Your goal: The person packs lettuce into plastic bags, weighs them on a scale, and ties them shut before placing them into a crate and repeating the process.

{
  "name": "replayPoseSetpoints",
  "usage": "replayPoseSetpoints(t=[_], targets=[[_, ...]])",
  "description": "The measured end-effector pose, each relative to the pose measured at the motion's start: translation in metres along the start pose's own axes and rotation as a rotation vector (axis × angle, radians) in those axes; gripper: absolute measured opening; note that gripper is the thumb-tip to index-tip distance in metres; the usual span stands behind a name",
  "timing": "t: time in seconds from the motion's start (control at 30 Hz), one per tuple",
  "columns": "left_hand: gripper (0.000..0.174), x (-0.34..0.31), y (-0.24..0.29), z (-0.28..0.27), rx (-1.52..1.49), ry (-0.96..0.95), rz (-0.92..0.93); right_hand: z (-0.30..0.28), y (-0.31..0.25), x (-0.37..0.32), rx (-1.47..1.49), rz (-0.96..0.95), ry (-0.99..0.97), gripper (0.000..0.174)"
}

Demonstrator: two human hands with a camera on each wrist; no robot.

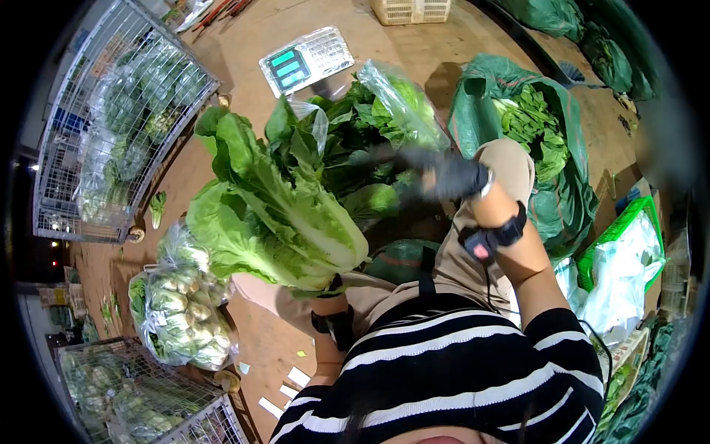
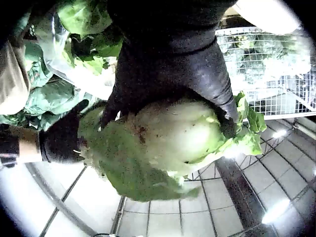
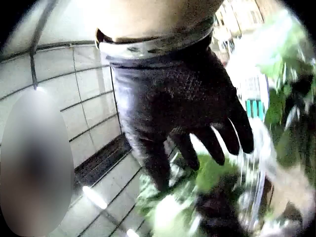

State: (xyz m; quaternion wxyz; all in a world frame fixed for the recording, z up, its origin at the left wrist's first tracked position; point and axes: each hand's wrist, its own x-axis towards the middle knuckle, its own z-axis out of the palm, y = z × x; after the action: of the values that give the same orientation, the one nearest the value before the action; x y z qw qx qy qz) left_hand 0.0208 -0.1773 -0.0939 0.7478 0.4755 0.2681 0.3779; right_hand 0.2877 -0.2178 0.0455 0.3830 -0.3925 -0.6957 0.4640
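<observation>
A large leafy green head [image 1: 296, 214] is held up in front of the lap, its pale base [image 2: 177, 133] toward the left wrist camera. My gloved left hand [image 2: 170, 79] grips that base, fingers spread around it; the head view mostly hides this hand behind the leaves. To the right, my gloved right hand [image 1: 451, 176] is blurred in the head view. Its fingers hang apart and slightly bent in the right wrist view, where the right hand [image 3: 182, 108] appears above the leaves [image 3: 217, 173]. Whether it touches a leaf, I cannot tell.
Behind the held head lie bagged greens [image 1: 407, 111] and a scale [image 1: 307, 59]. An open green sack [image 1: 473, 96] with greens stands at right, beside a green basket [image 1: 658, 237]. Wire crates [image 1: 55, 185] and a bag of pale vegetables [image 1: 181, 314] are at left.
</observation>
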Motion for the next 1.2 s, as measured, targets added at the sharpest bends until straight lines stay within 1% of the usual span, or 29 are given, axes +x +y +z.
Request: replayPoseSetpoints(t=[0.07, 0.13, 0.2, 0.23, 0.27, 0.3, 0.33, 0.4, 0.43, 0.5, 0.53, 0.6, 0.63, 0.67, 0.73, 0.77, 0.8, 0.87, 0.9, 0.93, 0.97, 1.0, 1.03, 1.07, 1.1, 1.13, 1.17, 1.2], targets=[[0.033, -0.004, 0.006, -0.007, 0.007, 0.031, 0.014, -0.034, 0.05, 0.015, -0.437, 0.195, 0.72, 0.058], [0.033, -0.005, 0.01, -0.012, 0.009, 0.044, 0.025, -0.055, 0.073, 0.036, -0.91, 0.348, 0.808, 0.049], [0.033, 0.001, 0.019, -0.019, -0.003, 0.055, 0.051, -0.069, 0.127, 0.053, -0.972, 0.38, 0.487, 0.055], [0.034, 0.003, 0.028, -0.024, 0.001, 0.076, 0.063, -0.069, 0.11, 0.055, -0.809, 0.484, 0.432, 0.044], [0.034, 0.004, 0.031, -0.027, -0.012, 0.08, 0.072, -0.07, 0.091, 0.049, -0.808, 0.483, 0.443, 0.044], [0.034, 0.004, 0.037, -0.032, -0.003, 0.091, 0.081, -0.071, 0.073, 0.036, -0.194, 0.176, 0.635, 0.038], [0.034, 0.003, 0.041, -0.034, -0.003, 0.102, 0.091, -0.079, 0.059, 0.021, 0.425, -0.14, 0.765, 0.033], [0.034, 0.007, 0.045, -0.036, -0.02, 0.118, 0.107, -0.116, 0.042, -0.032, 0.952, -0.056, 0.433, 0.029], [0.034, 0.011, 0.047, -0.036, -0.013, 0.112, 0.108, -0.114, 0.044, -0.042, 0.951, -0.039, 0.436, 0.029], [0.034, 0.025, 0.047, -0.03, -0.028, 0.089, 0.107, -0.107, 0.049, -0.057, 0.782, 0.08, 0.674, 0.031], [0.034, 0.033, 0.046, -0.025, -0.035, 0.072, 0.1, -0.108, 0.049, -0.057, 0.78, 0.086, 0.677, 0.031], [0.034, 0.051, 0.038, -0.01, -0.055, 0.019, 0.082, -0.11, 0.05, -0.055, 0.723, 0.041, 0.53, 0.033], [0.034, 0.059, 0.033, 0.0, -0.066, -0.008, 0.071, -0.111, 0.052, -0.055, 0.746, 0.005, 0.49, 0.036], [0.034, 0.065, 0.026, 0.009, -0.075, -0.035, 0.053, -0.112, 0.054, -0.056, 0.743, -0.001, 0.491, 0.036], [0.034, 0.069, 0.013, 0.025, -0.092, -0.066, 0.017, -0.108, 0.051, -0.054, 0.791, 0.024, 0.558, 0.043], [0.034, 0.07, 0.008, 0.031, -0.1, -0.077, 0.004, -0.108, 0.052, -0.057, 0.714, 0.001, 0.53, 0.048], [0.035, 0.072, 0.005, 0.036, -0.1, -0.087, 0.0, -0.109, 0.053, -0.059, 0.714, 0.001, 0.517, 0.048], [0.035, 0.07, 0.002, 0.039, -0.101, -0.088, -0.007, -0.102, 0.051, -0.057, 0.419, 0.154, 0.773, 0.05], [0.035, 0.066, 0.003, 0.04, -0.103, -0.083, 0.004, -0.094, 0.042, -0.057, -0.079, 0.281, 0.895, 0.049], [0.035, 0.062, 0.002, 0.041, -0.103, -0.09, 0.014, -0.084, 0.05, -0.058, -0.697, 0.198, 1.006, 0.054], [0.035, 0.058, 0.001, 0.045, -0.098, -0.102, 0.033, -0.066, 0.036, -0.053, -1.075, -0.17, 1.052, 0.06], [0.035, 0.055, 0.0, 0.049, -0.091, -0.123, 0.053, -0.047, 0.011, -0.048, -1.196, -0.146, 0.957, 0.067], [0.035, 0.056, -0.002, 0.056, -0.093, -0.158, 0.069, -0.029, -0.008, -0.045, -1.231, -0.153, 0.845, 0.079], [0.035, 0.057, -0.006, 0.063, -0.106, -0.198, 0.077, -0.006, -0.027, -0.044, -1.246, -0.159, 0.785, 0.09], [0.035, 0.055, -0.009, 0.071, -0.14, -0.243, 0.073, -0.004, -0.032, -0.056, -1.333, -0.226, 0.68, 0.087], [0.035, 0.055, -0.015, 0.08, -0.235, -0.302, 0.034, -0.003, -0.036, -0.068, -1.414, -0.299, 0.572, 0.084], [0.035, 0.058, -0.028, 0.088, -0.415, -0.372, -0.041, -0.002, -0.041, -0.079, -1.486, -0.376, 0.464, 0.081], [0.038, 0.066, -0.052, 0.088, -0.826, -0.49, -0.214, 0.005, -0.04, -0.085, -1.482, -0.297, 0.393, 0.065]])
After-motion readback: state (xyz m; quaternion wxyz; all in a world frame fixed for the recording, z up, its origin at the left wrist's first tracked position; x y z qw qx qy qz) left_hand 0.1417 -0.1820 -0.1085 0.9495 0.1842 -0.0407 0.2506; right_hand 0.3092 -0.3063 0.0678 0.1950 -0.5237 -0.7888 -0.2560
